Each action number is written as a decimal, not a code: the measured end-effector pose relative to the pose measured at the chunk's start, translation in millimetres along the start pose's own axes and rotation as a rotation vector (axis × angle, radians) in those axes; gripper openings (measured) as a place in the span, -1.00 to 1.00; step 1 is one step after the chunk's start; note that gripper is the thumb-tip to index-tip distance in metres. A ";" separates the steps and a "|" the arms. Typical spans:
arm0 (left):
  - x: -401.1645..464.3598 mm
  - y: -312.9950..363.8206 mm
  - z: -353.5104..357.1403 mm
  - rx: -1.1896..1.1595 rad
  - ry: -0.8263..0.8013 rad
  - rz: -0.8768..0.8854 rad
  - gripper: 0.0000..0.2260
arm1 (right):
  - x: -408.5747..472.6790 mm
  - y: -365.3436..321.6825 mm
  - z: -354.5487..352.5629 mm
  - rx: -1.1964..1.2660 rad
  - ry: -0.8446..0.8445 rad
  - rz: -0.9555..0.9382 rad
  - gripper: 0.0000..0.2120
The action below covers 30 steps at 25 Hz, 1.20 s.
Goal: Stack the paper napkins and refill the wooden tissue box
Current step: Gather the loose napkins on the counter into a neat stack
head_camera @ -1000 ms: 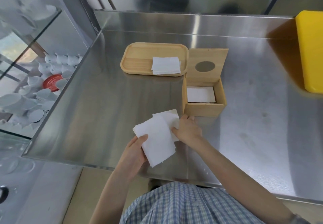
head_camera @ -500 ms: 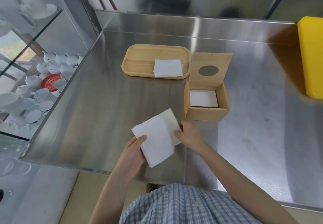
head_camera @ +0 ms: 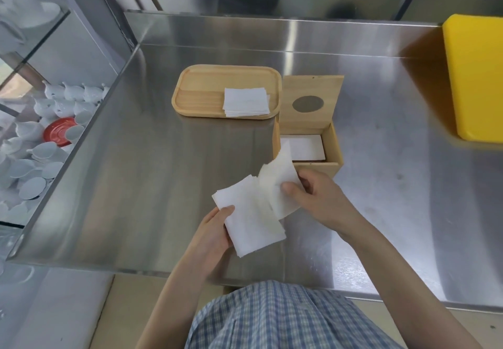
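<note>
My left hand (head_camera: 212, 235) grips a stack of white paper napkins (head_camera: 249, 222) by its near left edge, above the steel counter. My right hand (head_camera: 317, 197) pinches one napkin (head_camera: 280, 180) lifted and curled off the stack's right side. Just beyond stands the wooden tissue box (head_camera: 333, 152), its lid (head_camera: 309, 102) with a round hole tipped back open, and white napkins (head_camera: 306, 147) lie inside. Left of the box a wooden tray (head_camera: 201, 90) carries another napkin pile (head_camera: 246, 101) at its right end.
The steel counter (head_camera: 152, 174) ends in a raised back wall and a front edge near my body. A yellow block (head_camera: 475, 76) lies at the far right. A glass shelf at the left holds white cups and a red saucer (head_camera: 58, 131).
My right hand has turned and lifted one napkin, curling it up off the stack toward the box. The left hand keeps its grip on the stack.
</note>
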<state>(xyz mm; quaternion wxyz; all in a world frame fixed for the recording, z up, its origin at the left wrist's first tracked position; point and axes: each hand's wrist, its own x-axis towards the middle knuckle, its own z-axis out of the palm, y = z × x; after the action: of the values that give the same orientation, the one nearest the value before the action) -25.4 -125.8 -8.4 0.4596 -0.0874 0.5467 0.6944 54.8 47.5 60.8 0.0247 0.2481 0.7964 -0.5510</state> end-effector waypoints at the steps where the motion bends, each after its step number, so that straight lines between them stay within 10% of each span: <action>1: 1.5 -0.7 2.7 0.003 -0.007 -0.003 -0.79 | -5.4 -7.8 -3.1 0.123 -0.045 -0.011 -0.89; 5: 6.8 -1.2 13.2 0.013 -0.077 0.006 -0.74 | -15.1 -10.9 -8.2 0.348 -0.185 -0.004 -0.79; 30: -1.4 -3.3 22.2 0.048 -0.051 0.030 -0.79 | 2.2 29.5 17.8 -0.063 -0.172 0.146 -0.75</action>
<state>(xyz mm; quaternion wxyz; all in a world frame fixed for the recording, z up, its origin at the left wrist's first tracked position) -13.7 -108.1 -1.2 0.4649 -0.0501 0.5526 0.6899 61.2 40.5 27.6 0.1407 0.2564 0.7880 -0.5418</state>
